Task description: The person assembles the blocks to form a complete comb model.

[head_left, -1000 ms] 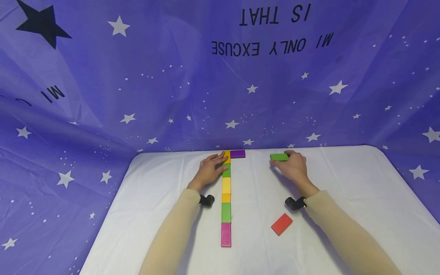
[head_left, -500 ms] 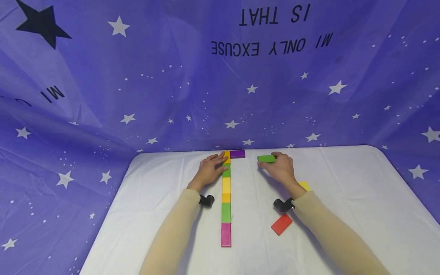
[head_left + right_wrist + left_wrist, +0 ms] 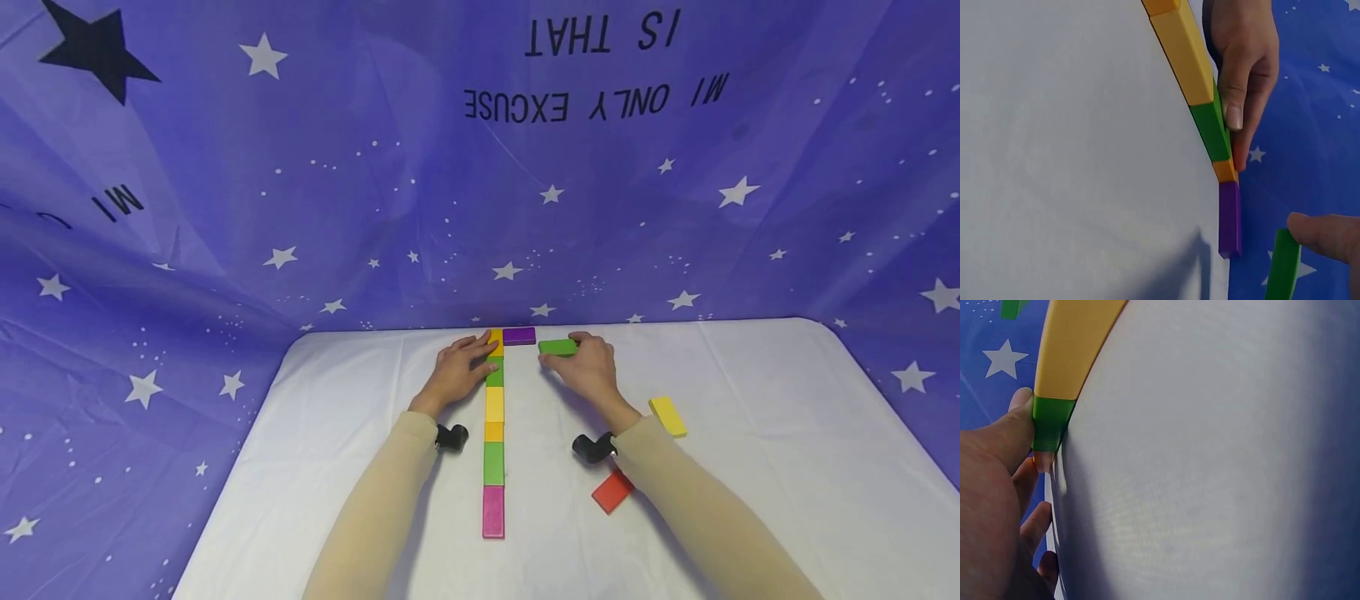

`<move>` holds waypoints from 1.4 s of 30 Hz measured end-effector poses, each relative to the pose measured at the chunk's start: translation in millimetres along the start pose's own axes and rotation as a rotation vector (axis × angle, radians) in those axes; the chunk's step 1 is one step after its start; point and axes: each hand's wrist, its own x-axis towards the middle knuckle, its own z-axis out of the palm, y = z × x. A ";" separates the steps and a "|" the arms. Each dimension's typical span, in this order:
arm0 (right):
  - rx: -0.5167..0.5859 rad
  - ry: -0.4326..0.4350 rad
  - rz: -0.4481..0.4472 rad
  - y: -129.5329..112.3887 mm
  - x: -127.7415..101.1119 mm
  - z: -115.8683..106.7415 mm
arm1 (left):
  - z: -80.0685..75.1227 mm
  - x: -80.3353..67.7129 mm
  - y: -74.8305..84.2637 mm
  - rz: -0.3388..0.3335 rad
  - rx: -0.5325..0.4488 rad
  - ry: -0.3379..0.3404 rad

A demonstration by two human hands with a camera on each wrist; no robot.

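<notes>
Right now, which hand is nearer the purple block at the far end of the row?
Left. The left hand rests against the row just beside the purple block; the right hand, holding a green block, sits slightly farther off.

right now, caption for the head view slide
Right hand brings a green block toward the purple block while left hand steadies the coloured row.

Hidden bits
The sleeve [image 3: 675, 492] covers part of the red block [image 3: 609, 493]; the left hand [image 3: 456, 372] hides part of the row [image 3: 493, 433].
</notes>
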 end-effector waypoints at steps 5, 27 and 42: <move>-0.007 0.008 -0.008 -4.3 1.4 6.5 | -1.7 3.6 1.0 -0.011 0.007 -0.003; -0.001 0.003 0.019 -10.6 -2.9 39.8 | 2.6 0.8 0.7 -0.001 0.013 0.003; -0.090 0.022 -0.029 -21.9 -5.7 53.3 | 2.9 -3.4 -1.6 0.018 0.003 0.034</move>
